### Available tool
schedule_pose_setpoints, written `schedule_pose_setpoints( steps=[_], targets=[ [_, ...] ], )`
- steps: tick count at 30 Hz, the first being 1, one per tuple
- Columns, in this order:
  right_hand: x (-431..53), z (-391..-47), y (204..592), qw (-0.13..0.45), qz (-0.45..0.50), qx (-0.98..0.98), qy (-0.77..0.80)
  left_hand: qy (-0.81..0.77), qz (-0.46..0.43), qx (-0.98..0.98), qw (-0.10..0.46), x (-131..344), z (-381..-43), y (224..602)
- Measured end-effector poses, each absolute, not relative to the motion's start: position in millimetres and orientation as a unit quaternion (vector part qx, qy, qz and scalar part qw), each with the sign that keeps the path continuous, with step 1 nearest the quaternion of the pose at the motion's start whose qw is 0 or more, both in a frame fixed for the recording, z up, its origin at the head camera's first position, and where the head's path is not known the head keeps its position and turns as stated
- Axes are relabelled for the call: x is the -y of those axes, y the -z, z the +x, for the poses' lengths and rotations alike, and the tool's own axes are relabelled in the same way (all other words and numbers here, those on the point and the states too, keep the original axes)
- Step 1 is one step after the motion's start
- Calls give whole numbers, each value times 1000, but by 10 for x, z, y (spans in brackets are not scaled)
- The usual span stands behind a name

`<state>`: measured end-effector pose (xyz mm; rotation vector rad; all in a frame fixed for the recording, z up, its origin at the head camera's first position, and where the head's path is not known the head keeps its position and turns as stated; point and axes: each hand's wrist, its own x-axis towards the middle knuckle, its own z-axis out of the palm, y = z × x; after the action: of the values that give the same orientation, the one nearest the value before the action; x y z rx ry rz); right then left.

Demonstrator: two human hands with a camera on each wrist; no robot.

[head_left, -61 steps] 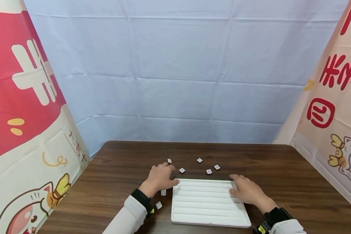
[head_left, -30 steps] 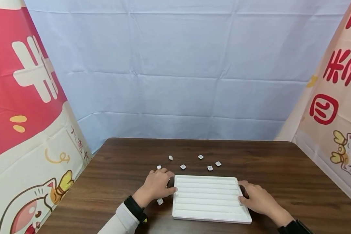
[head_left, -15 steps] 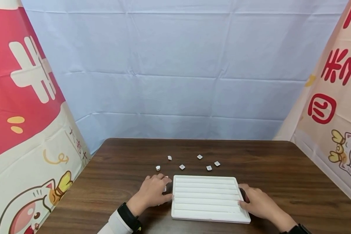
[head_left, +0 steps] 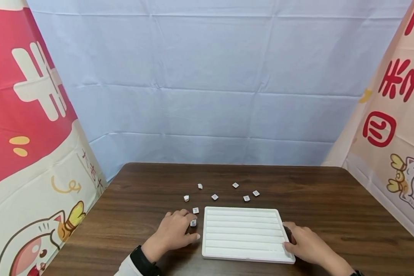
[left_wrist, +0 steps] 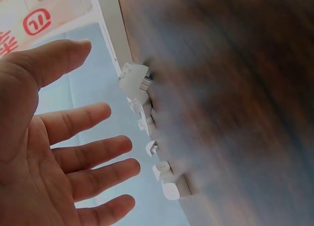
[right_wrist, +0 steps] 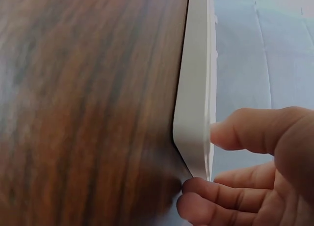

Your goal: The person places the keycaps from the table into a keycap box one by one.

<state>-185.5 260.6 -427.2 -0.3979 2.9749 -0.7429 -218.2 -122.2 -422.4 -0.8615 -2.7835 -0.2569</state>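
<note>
In the head view a white tray [head_left: 239,234] with long parallel ridges lies flat on the table. At its right edge my right hand [head_left: 308,243] grips the rim, thumb on top. The right wrist view has the thumb [right_wrist: 228,133] on the rim and bent fingers [right_wrist: 206,204] by the tray's corner. My left hand [head_left: 174,232] is left of the tray, apart from it, beside a small white keycap [head_left: 193,223]. Another keycap [head_left: 195,210] lies just beyond. The left wrist view shows that palm [left_wrist: 29,172] bare, fingers spread, facing a row of keycaps [left_wrist: 135,80].
Several more keycaps are scattered behind the tray, such as one keycap [head_left: 246,198] near its far edge and a tipped keycap [head_left: 186,198] to the left. The dark wooden table [head_left: 324,199] is bounded by a light blue cloth [head_left: 207,76] and printed side cloths.
My left hand has moved from the tray's far left corner toward me and leftward, off the tray, uncovering keycaps. The right hand has slid nearer along the right edge.
</note>
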Motion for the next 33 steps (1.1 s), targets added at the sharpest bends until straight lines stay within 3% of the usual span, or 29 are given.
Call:
schedule_pose_setpoints(
  steps=[33],
  targets=[
    [-2562,-1807,4332,44,-128,-951,279,83,-324,933,133,1313,-2100,4246]
  ],
)
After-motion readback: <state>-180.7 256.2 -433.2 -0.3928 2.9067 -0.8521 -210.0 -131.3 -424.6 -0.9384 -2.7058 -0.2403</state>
